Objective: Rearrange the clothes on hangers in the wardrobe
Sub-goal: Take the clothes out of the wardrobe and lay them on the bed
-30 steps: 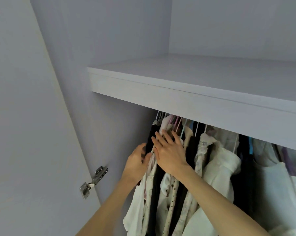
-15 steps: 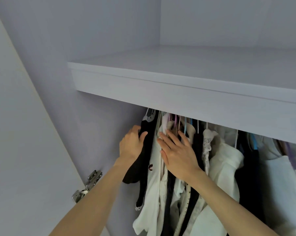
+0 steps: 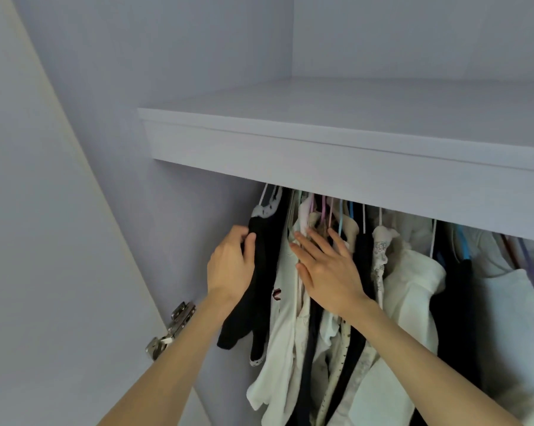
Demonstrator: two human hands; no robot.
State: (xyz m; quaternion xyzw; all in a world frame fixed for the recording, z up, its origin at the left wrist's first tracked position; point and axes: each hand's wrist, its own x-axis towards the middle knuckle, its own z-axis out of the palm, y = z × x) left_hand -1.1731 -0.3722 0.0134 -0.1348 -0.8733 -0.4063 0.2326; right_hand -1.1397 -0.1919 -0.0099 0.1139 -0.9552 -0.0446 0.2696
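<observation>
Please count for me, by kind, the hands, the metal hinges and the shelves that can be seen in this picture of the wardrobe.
Bare hands: 2, the left hand gripping a black hanging garment, the right hand with straight fingers.
Silver metal door hinge: 1
White flat shelf: 1
Total: 4

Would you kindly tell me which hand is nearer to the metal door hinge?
Left. The left hand grips the black garment above and right of the hinge; the right hand lies farther right, on the clothes.
</observation>
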